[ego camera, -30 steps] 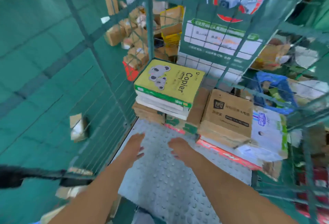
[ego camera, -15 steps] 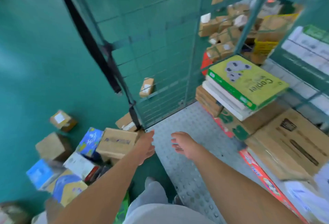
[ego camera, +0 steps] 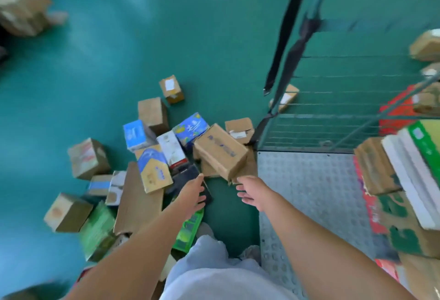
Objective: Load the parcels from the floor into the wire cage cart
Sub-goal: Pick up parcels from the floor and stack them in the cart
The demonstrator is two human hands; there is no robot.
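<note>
Head view, motion-blurred. Both bare forearms reach forward and down over the pile of parcels on the smooth green floor (ego camera: 214, 37).

Left hand (ego camera: 194, 193): fingers straight and together, holding nothing, above a flat dark parcel (ego camera: 188, 180). Whether it touches, cannot tell.

Right hand (ego camera: 253, 190): fingers loosely spread, empty, just beside the lower corner of a tilted brown cardboard box (ego camera: 220, 151) with blue print on its top face.

Pile: mostly rectangular cardboard cartons. A blue and white box (ego camera: 135, 134), a white carton (ego camera: 171, 148), a yellow and blue box (ego camera: 153, 171), a long flat cardboard piece (ego camera: 138, 201), a green packet (ego camera: 97, 229) and plain brown cubes lie close together, several touching.

Wire cage cart (ego camera: 333, 121), right: thin green mesh wall, grey studded metal floor plate (ego camera: 309, 192). A black strap (ego camera: 285, 28) hangs at its corner post. Inside, at the right edge, stacked boxes (ego camera: 376, 166) with white paper reams (ego camera: 412, 180) on top.
</note>
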